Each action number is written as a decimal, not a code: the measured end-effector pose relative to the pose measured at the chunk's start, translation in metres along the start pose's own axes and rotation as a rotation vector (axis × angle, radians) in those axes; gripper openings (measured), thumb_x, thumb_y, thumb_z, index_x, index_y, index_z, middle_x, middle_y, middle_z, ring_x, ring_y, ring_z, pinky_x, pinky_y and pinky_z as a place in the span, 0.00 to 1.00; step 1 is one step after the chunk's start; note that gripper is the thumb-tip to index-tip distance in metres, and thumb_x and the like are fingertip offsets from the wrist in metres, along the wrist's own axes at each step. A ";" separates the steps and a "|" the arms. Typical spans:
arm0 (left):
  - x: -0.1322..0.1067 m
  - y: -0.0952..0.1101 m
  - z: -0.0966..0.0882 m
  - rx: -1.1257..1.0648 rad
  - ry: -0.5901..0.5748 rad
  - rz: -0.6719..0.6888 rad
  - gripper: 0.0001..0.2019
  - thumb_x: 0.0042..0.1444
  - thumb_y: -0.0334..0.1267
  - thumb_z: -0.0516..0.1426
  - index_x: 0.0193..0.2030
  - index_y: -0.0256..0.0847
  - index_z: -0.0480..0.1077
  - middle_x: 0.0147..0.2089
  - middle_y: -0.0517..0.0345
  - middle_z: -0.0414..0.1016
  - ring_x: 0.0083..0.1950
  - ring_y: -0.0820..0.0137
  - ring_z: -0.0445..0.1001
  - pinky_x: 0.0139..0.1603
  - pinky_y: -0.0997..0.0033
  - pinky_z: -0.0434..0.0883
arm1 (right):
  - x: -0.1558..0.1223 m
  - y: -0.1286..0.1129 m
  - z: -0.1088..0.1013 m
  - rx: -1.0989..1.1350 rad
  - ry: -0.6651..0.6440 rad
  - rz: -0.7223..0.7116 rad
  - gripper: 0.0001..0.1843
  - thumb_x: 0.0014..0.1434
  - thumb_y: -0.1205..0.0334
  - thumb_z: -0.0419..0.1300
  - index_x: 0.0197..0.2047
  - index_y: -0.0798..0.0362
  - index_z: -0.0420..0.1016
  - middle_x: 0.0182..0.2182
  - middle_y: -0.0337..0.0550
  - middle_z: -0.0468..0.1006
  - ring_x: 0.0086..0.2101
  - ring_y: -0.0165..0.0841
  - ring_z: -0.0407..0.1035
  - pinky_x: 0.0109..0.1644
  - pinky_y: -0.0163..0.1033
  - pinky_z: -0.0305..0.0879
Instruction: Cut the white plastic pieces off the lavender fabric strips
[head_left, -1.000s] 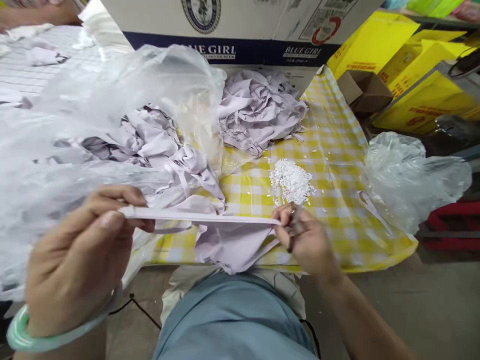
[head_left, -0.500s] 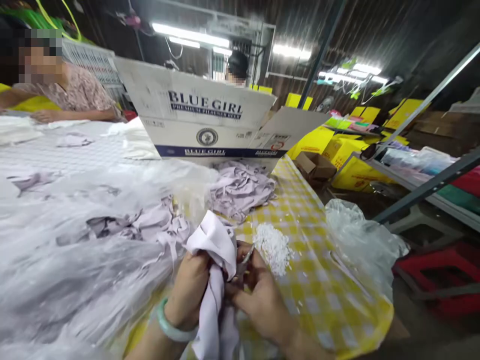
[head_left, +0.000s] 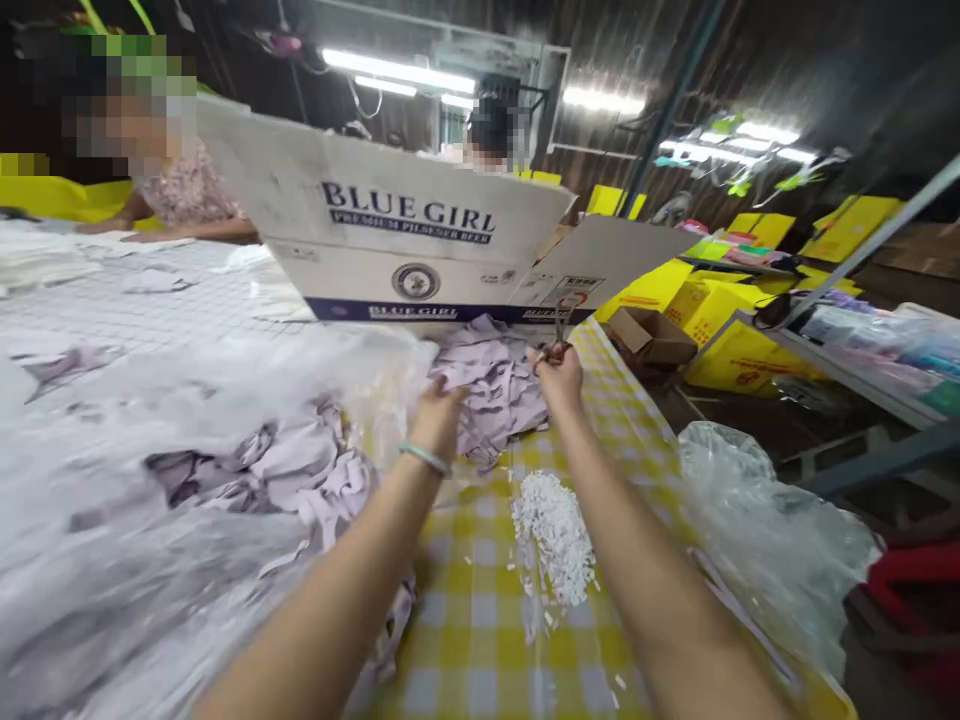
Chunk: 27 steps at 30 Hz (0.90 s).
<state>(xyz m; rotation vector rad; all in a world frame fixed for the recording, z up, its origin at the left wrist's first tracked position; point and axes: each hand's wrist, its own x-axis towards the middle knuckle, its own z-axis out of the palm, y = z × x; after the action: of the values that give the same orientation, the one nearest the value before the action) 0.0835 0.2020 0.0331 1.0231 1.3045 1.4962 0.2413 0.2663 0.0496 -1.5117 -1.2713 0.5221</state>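
Observation:
At the far end of the table, my left hand (head_left: 441, 408), with a pale green bangle (head_left: 424, 458) at its wrist, has its fingers closed at the left edge of a heap of lilac garments (head_left: 495, 385). My right hand (head_left: 561, 380) is at the heap's right side, wrapped round the handles of small scissors (head_left: 558, 345), whose blades point up and away. Nearer me lies a scatter of white snippets (head_left: 559, 540). More lilac garments (head_left: 292, 455) rest on clear plastic to the left.
A white "Blue Girl" carton (head_left: 420, 240) stands behind the heap. A yellow checked cloth (head_left: 480, 640) covers the near table. Clear plastic sheeting (head_left: 172, 570) spreads left, and a clear bag (head_left: 765, 530) hangs at the right edge. A co-worker's arm (head_left: 217, 230) rests far left.
Both hands have moved forward from close to me to the lilac heap. The garment I was holding near me has gone there too. The scissors stay in my right hand.

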 end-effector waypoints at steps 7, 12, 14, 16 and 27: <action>-0.086 -0.013 -0.110 0.439 0.059 0.233 0.07 0.50 0.33 0.59 0.38 0.41 0.72 0.47 0.50 0.74 0.54 0.61 0.71 0.59 0.58 0.67 | -0.117 0.028 -0.020 -0.303 -0.459 -0.071 0.23 0.45 0.38 0.68 0.26 0.50 0.72 0.21 0.37 0.71 0.24 0.34 0.64 0.29 0.37 0.55; -0.038 -0.013 -0.197 0.792 0.126 0.027 0.14 0.45 0.39 0.66 0.22 0.42 0.64 0.31 0.51 0.72 0.52 0.48 0.72 0.57 0.52 0.66 | -0.173 0.003 -0.027 -0.449 -0.547 -0.281 0.23 0.54 0.38 0.61 0.36 0.51 0.74 0.34 0.45 0.78 0.37 0.40 0.71 0.40 0.42 0.63; -0.027 -0.022 -0.211 0.876 0.041 -0.097 0.14 0.48 0.41 0.66 0.22 0.39 0.67 0.29 0.54 0.72 0.46 0.53 0.76 0.51 0.55 0.70 | -0.188 -0.005 -0.025 -0.391 -0.591 -0.313 0.21 0.55 0.40 0.61 0.37 0.51 0.74 0.35 0.46 0.78 0.37 0.40 0.71 0.42 0.42 0.65; -0.023 -0.031 -0.216 0.920 -0.039 -0.170 0.10 0.57 0.42 0.63 0.35 0.35 0.73 0.38 0.53 0.77 0.45 0.61 0.76 0.49 0.58 0.73 | -0.199 -0.010 -0.023 -0.348 -0.642 -0.314 0.21 0.56 0.41 0.62 0.36 0.51 0.74 0.34 0.45 0.78 0.37 0.39 0.71 0.41 0.42 0.66; -0.015 -0.034 -0.203 0.746 -0.045 -0.156 0.18 0.64 0.43 0.58 0.56 0.36 0.69 0.56 0.50 0.72 0.53 0.59 0.75 0.52 0.54 0.75 | -0.215 -0.020 -0.017 -0.189 -0.659 -0.272 0.18 0.55 0.44 0.64 0.36 0.52 0.73 0.34 0.43 0.78 0.36 0.36 0.72 0.42 0.40 0.66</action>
<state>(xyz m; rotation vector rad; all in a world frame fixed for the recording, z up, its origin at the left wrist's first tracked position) -0.1033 0.1343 -0.0239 1.3572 1.9188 0.8565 0.1732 0.0636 0.0135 -1.3262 -2.0500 0.7698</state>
